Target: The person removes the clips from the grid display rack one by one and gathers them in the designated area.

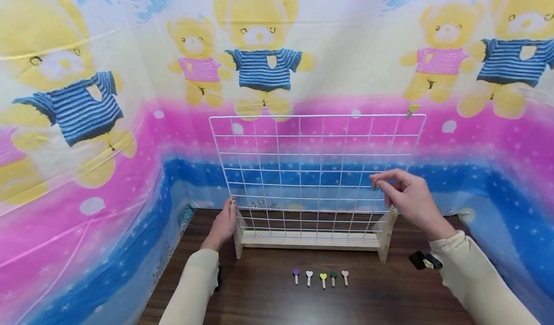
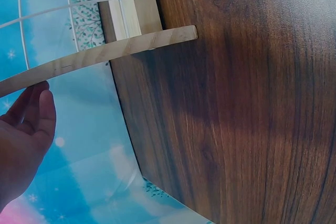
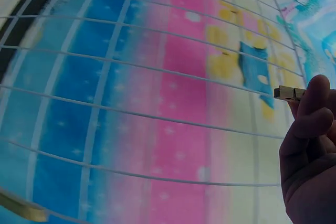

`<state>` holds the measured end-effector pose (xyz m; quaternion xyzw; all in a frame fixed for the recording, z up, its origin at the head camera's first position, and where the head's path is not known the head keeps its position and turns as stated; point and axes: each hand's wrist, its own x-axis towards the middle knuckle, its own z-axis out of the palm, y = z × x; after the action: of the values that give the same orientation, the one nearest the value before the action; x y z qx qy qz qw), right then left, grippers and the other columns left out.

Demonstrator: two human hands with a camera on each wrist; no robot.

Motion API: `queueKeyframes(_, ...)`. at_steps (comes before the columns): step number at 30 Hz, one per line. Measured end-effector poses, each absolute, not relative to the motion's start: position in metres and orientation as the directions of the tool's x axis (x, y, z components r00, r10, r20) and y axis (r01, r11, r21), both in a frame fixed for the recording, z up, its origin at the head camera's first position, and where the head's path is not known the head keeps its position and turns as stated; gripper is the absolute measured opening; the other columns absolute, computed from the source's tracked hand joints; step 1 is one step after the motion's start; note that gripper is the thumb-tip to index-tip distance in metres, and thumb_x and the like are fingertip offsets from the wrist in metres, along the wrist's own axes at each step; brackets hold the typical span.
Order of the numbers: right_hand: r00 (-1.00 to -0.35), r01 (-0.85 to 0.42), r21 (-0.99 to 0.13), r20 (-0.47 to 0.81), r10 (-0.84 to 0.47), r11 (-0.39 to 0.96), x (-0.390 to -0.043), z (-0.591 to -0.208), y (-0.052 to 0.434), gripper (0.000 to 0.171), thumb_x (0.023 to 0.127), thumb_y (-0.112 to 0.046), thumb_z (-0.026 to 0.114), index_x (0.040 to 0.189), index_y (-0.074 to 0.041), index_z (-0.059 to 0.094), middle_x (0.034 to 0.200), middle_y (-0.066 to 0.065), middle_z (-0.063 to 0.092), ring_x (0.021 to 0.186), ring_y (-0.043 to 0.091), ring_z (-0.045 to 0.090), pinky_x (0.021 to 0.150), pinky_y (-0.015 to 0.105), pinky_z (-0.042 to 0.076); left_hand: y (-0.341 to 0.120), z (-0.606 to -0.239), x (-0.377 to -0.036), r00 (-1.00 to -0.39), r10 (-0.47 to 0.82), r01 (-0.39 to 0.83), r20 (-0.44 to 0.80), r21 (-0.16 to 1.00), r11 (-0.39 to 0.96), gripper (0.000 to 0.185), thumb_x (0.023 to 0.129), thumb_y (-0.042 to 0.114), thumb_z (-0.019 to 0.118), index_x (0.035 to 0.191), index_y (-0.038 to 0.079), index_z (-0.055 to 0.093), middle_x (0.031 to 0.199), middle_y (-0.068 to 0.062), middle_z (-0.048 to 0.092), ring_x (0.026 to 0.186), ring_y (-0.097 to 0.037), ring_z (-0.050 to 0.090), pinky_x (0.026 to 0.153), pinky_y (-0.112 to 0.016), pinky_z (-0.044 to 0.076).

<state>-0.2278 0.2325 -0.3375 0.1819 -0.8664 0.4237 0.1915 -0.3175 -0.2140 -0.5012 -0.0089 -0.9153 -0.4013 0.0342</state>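
A white wire grid (image 1: 320, 171) stands upright in a wooden base (image 1: 309, 240) on the table. My right hand (image 1: 413, 197) pinches a small wooden clothespin (image 3: 286, 93) between thumb and fingers, in front of the grid's right side; its decorated end is hidden. The fingertips of my left hand (image 1: 222, 224) rest against the outer face of the left wooden side support (image 2: 100, 53). A clothespin with a yellow-green heart (image 1: 413, 108) is clipped on the grid's top wire near the right corner.
Before the base lies a row of heart clothespins: purple (image 1: 296, 273), white (image 1: 309, 275), yellow-green (image 1: 323, 278), dark green (image 1: 333, 276) and pink (image 1: 345, 275). A bear-printed cloth (image 1: 346, 51) hangs behind and beside the dark wooden table (image 1: 259, 296).
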Motion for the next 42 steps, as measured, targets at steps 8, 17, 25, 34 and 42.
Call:
queueKeyframes(8,-0.931,-0.358,-0.757,0.338,-0.141,0.546,-0.225,-0.412,0.242,0.012,0.095,-0.024,0.059,0.102,-0.017,0.066,0.067,0.007,0.058,0.049,0.018,0.054,0.037,0.028,0.035,-0.213,-0.507,-0.316,-0.997,-0.014,0.048,0.078,0.737,0.674,0.051,0.105,0.040,0.018,0.149,0.015,0.021,0.139,-0.025,0.042,0.122,-0.043,0.044,0.095,-0.057,0.036)
queueKeyframes(17,-0.997,-0.073,-0.791,0.072,-0.026,0.607,-0.221,-0.489,0.242,0.014,0.091,-0.025,0.066,0.096,-0.013,0.068,0.067,0.004,0.061,0.053,0.018,0.055,0.044,0.030,0.042,-0.211,-0.507,-0.314,-0.997,-0.008,0.048,0.070,0.751,0.658,0.051,0.105,0.039,0.019,0.149,0.015,0.021,0.139,-0.025,0.042,0.122,-0.042,0.044,0.096,-0.056,0.035)
queueKeyframes(25,-1.000,0.017,-0.799,-0.006,0.021,0.602,-0.225,-0.547,0.246,0.006,0.087,-0.014,0.068,0.086,-0.009,0.069,0.073,0.003,0.064,0.058,0.019,0.058,0.051,0.031,0.046,-0.212,-0.506,-0.318,-0.995,-0.009,0.067,0.098,0.749,0.659,0.050,0.105,0.039,0.021,0.148,0.014,0.024,0.139,-0.025,0.042,0.123,-0.042,0.044,0.097,-0.056,0.035)
queueKeyframes(34,-0.994,0.025,-0.805,-0.084,-0.071,0.593,-0.230,-0.586,0.252,0.008,0.086,-0.011,0.069,0.084,-0.003,0.068,0.063,0.002,0.059,0.053,0.018,0.055,0.051,0.032,0.045,-0.216,-0.503,-0.322,-0.996,-0.016,0.058,0.092,0.746,0.663,0.050,0.105,0.040,0.019,0.148,0.014,0.022,0.139,-0.026,0.042,0.122,-0.042,0.044,0.096,-0.056,0.036)
queueKeyframes(42,-0.995,-0.011,-0.794,-0.054,-0.088,0.608,-0.229,-0.601,0.253,0.008,0.084,-0.011,0.070,0.078,-0.007,0.066,0.057,0.000,0.057,0.050,0.014,0.054,0.050,0.026,0.041,-0.214,-0.503,-0.321,-0.994,-0.015,0.066,0.105,0.725,0.686,0.049,0.105,0.038,0.018,0.147,0.014,0.022,0.137,-0.027,0.043,0.119,-0.044,0.046,0.094,-0.057,0.037)
